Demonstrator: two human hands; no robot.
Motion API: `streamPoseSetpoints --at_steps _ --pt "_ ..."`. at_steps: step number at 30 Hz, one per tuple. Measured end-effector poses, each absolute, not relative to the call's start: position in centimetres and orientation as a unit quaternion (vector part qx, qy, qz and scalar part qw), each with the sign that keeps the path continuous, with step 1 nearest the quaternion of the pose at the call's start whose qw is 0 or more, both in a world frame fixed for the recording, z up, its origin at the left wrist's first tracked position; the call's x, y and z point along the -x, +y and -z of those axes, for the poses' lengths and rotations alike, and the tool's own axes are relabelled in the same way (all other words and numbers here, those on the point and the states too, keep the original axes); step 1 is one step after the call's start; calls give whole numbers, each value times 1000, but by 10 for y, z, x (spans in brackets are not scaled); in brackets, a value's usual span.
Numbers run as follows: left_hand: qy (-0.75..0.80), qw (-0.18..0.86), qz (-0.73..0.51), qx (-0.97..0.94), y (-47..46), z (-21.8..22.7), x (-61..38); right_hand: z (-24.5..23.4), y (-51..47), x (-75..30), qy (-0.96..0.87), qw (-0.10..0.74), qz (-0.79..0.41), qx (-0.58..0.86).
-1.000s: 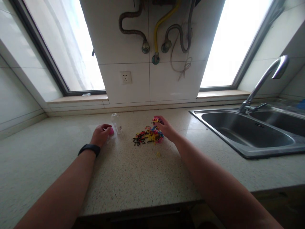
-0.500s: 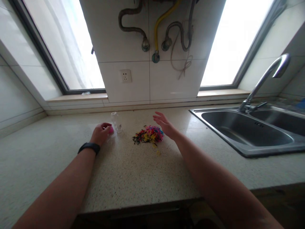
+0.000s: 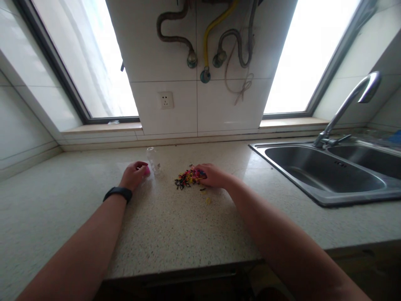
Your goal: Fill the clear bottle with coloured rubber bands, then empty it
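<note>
A loose pile of small coloured rubber bands (image 3: 184, 179), black, yellow, red and pink, lies mid-counter. My right hand (image 3: 212, 175) is on the pile's right side, its fingers curled round some of the bands and hiding them. To the left, my left hand (image 3: 134, 174) rests on the counter with thumb and fingers closed on a small pink lid (image 3: 147, 170), partly covered by the fingers. Just right of the lid is a clear, see-through jar (image 3: 154, 161). A few stray bands (image 3: 208, 200) lie in front of the pile.
The speckled counter (image 3: 175, 234) ends at a front edge near me. On the right is a steel sink (image 3: 313, 167) with a curved tap (image 3: 341, 108). Behind, the tiled wall carries a socket (image 3: 166, 100) and several pipes between two windows.
My right hand has come down from above the pile's right edge onto the bands, and its spread fingers have closed round some. My left hand has stayed in place with the pink lid.
</note>
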State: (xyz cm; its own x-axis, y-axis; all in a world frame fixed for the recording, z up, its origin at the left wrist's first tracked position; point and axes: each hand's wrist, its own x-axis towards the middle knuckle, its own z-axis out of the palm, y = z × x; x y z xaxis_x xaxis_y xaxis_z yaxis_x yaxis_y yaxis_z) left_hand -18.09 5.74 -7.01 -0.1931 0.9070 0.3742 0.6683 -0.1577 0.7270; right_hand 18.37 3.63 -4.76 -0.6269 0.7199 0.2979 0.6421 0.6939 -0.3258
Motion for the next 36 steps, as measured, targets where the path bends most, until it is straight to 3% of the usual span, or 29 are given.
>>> streamPoseSetpoints --at_steps 9,13,18,20,27,33,36 --pt "631 151 -438 -622 55 68 179 45 46 -196 -822 419 -112 369" --pt "635 159 -440 -615 53 66 176 40 41 -189 -811 452 -141 342" --pt "638 156 -441 -611 52 66 176 40 37 -189 -792 428 -254 353" --pt "639 154 -442 -611 52 66 177 37 37 -197 -798 404 -244 374" --pt "640 143 -440 -613 56 69 179 37 34 -231 -868 171 -151 441" --pt "639 147 -442 -613 55 69 178 41 29 -206 -873 144 -118 452" --pt "637 146 -442 -614 54 69 178 39 30 -193 -875 174 -99 441"
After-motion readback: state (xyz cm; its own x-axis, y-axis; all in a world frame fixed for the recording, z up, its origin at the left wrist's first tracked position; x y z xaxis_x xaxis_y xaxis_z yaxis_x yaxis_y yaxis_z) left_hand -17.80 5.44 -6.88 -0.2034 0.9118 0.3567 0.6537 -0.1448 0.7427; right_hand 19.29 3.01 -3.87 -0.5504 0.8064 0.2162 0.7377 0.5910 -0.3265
